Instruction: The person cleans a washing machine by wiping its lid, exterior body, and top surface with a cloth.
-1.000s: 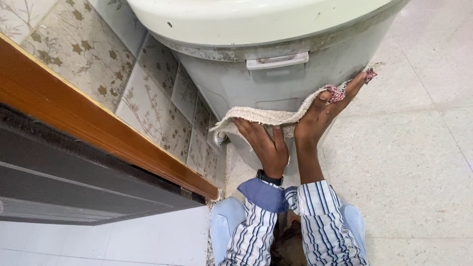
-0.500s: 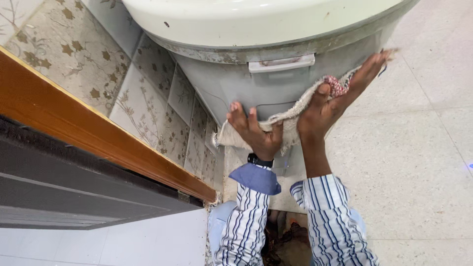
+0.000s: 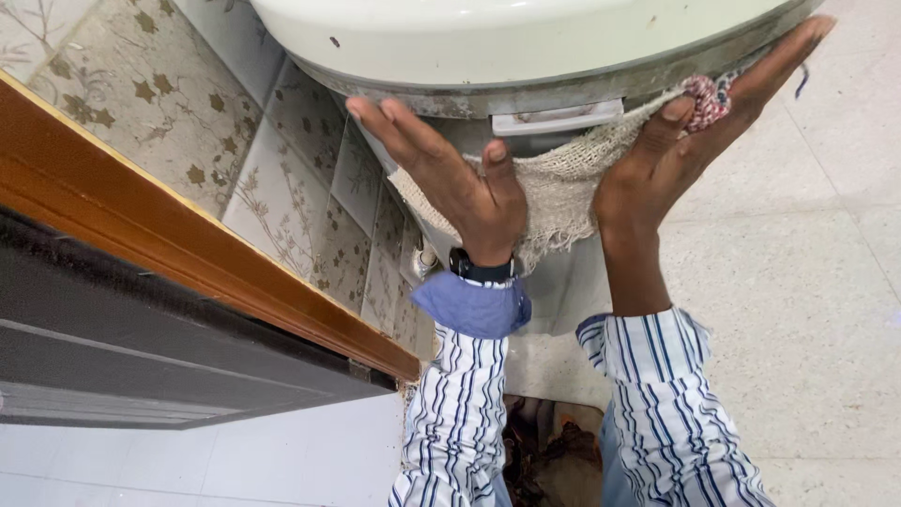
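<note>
A beige woven cloth (image 3: 563, 178) with a red patterned corner is pressed flat against the grey front of a washing machine (image 3: 526, 99), just under its pale cream lid (image 3: 497, 38). My left hand (image 3: 450, 174) lies on the cloth's left part, fingers spread and reaching up to the lid's rim. My right hand (image 3: 690, 131) presses the cloth's right part, fingertips stretched toward the machine's upper right edge. A small grey handle (image 3: 558, 119) shows between my hands. Both arms wear blue-and-white striped sleeves, and a dark watch sits on the left wrist.
A floral tiled wall (image 3: 235, 160) runs behind the machine on the left. A brown wooden frame (image 3: 188, 253) and a dark panel (image 3: 141, 366) lie below it. Pale speckled floor (image 3: 807, 310) spreads to the right.
Both hands have slid the cloth upward along the machine's front, from its lower body to just under the lid. The view has come closer.
</note>
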